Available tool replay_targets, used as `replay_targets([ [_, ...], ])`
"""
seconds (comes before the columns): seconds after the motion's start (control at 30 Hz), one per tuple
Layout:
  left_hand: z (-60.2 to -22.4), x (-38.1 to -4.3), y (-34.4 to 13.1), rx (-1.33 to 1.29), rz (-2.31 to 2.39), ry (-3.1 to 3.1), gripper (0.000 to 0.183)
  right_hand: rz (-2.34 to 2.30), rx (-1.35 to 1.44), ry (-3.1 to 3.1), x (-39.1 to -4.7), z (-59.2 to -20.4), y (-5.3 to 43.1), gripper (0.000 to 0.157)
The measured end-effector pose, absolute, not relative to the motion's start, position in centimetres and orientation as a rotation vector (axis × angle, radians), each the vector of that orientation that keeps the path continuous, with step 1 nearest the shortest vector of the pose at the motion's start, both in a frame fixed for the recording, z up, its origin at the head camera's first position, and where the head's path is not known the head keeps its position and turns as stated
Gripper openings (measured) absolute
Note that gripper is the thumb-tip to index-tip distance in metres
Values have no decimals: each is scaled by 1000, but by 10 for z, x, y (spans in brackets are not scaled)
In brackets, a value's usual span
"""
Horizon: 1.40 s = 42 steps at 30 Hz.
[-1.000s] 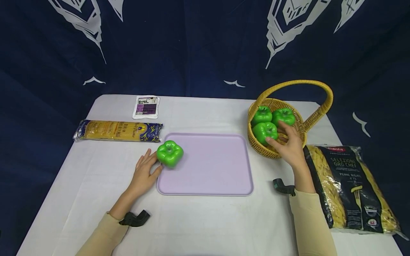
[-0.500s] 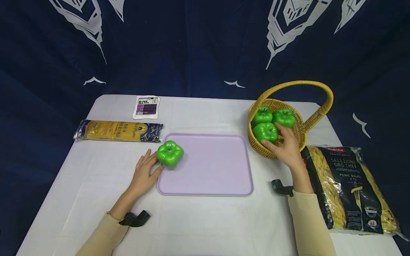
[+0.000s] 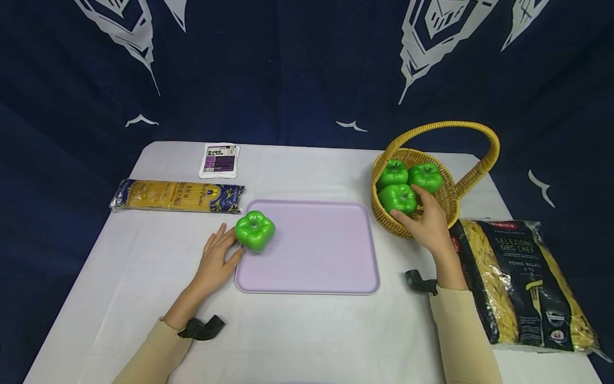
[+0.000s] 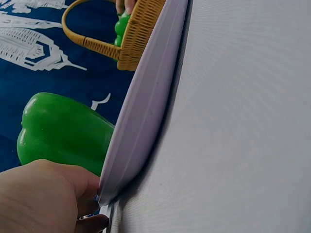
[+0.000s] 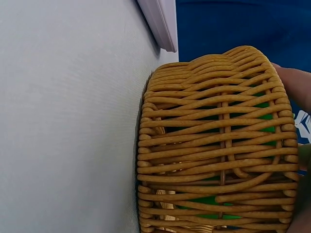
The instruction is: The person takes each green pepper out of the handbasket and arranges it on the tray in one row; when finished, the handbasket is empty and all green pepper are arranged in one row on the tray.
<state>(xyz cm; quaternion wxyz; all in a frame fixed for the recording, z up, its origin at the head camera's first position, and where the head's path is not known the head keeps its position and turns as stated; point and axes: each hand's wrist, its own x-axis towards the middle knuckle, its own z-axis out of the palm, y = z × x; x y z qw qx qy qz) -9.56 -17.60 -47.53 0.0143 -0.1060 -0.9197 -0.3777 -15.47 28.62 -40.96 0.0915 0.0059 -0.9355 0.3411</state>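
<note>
A green bell pepper (image 3: 255, 231) sits on the left end of the lilac tray (image 3: 316, 250). My left hand (image 3: 216, 265) rests beside it with fairly straight fingers, the tips right at the pepper and the tray's rim. In the left wrist view the pepper (image 4: 63, 131) rises past the hand (image 4: 43, 194). Over the wicker basket (image 3: 394, 224), my right hand (image 3: 429, 221) reaches in and pinches the nearest green pepper (image 3: 398, 198) between thumb and fingers. Two more green peppers (image 3: 425, 177) lie behind it. The basket's wall (image 5: 218, 145) hides most of that hand in the right wrist view.
The basket's tall handle (image 3: 448, 124) arches over its back right. A large bag of penne (image 3: 525, 282) lies right of the basket, near my forearm. A spaghetti packet (image 3: 177, 196) and a small white-and-purple packet (image 3: 219, 160) lie at the back left of the white table (image 3: 307, 336).
My right hand has shifted slightly left in the basket, and its thumb and fingers have closed in on the nearest pepper. The left hand and the pepper on the tray stay put.
</note>
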Motion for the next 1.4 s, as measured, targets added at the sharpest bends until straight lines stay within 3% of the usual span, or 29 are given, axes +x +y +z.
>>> replay_targets([
  [0.43, -476, -96, -176, -333, -1178, -2866, 54, 1072, -45, -2673, -148, -398, 290, 78],
  [0.83, -476, -98, -177, -328, -1186, -2865, 54, 1106, -88, -2417, -123, -352, 281, 73],
  [1.03, -474, -98, -177, -332, -1188, -2857, 54, 1133, 45, -2471, -118, -349, 260, 77],
  [1.4, -476, -97, -178, -329, -1186, -2864, 53, 1200, 295, -2712, -118, -379, 185, 85],
])
